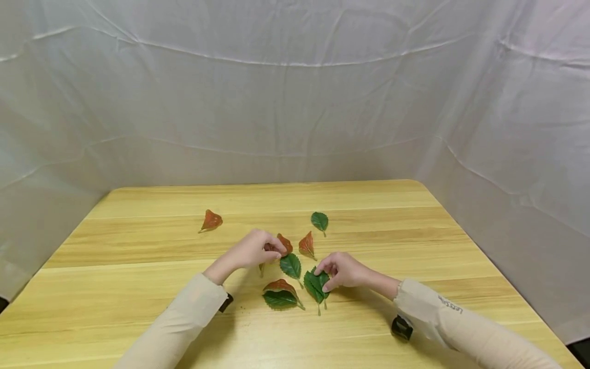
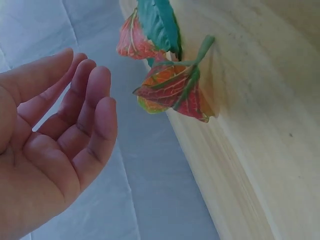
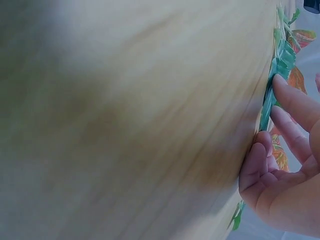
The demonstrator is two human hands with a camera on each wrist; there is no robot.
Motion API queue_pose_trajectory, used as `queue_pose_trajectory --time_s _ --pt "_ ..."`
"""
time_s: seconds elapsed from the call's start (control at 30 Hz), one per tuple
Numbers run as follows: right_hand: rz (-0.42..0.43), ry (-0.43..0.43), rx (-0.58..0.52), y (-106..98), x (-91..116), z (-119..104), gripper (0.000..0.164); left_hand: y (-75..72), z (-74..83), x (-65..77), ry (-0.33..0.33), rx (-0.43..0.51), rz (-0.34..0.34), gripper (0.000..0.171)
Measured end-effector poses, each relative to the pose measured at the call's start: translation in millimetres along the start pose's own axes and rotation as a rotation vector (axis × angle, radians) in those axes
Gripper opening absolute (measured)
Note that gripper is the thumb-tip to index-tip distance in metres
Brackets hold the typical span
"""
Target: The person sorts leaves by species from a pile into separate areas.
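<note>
My right hand reaches in from the right, its thumb and forefinger pinching a green leaf by its edges. That leaf overlaps another green leaf, both with stems toward me. In the right wrist view the fingertips sit on the green leaf, low at the tabletop. My left hand hovers over the leaves with loosely curled fingers and nothing between them. Under its fingertips lie a red leaf and a green leaf. Another leaf is mostly hidden beneath the hand, its stem showing.
Nearer me, a red leaf lies over a green one. Beyond the hands are a red leaf and a green leaf. A further red leaf lies at the far left. Grey cloth encloses the wooden table.
</note>
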State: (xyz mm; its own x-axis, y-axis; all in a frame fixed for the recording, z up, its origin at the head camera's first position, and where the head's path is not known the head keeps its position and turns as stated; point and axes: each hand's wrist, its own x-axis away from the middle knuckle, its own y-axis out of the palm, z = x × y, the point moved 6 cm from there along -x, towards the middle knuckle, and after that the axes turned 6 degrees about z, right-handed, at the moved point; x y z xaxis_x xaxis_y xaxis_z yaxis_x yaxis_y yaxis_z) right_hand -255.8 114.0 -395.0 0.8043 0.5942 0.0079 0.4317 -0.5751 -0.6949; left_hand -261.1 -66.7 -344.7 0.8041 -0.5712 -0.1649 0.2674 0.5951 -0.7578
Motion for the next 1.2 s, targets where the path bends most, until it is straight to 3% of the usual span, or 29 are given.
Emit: queue_pose_trajectory --time_s 0.27,0.7,1.2 --pt "0.001 0.002 -0.007 0 0 -1 0.029 -7.0 -4.5 -6.7 -0.017 0.015 0.042 0.014" --pt "0.000 0.002 -0.014 -1 1 -3 0.028 -14.6 -25.2 -19.3 -0.130 0.057 0.111 0.014" --pt "0.001 0.005 -0.003 -1 0 0 0.028 -8.5 -36.7 -30.3 -0.163 0.057 0.086 0.016"
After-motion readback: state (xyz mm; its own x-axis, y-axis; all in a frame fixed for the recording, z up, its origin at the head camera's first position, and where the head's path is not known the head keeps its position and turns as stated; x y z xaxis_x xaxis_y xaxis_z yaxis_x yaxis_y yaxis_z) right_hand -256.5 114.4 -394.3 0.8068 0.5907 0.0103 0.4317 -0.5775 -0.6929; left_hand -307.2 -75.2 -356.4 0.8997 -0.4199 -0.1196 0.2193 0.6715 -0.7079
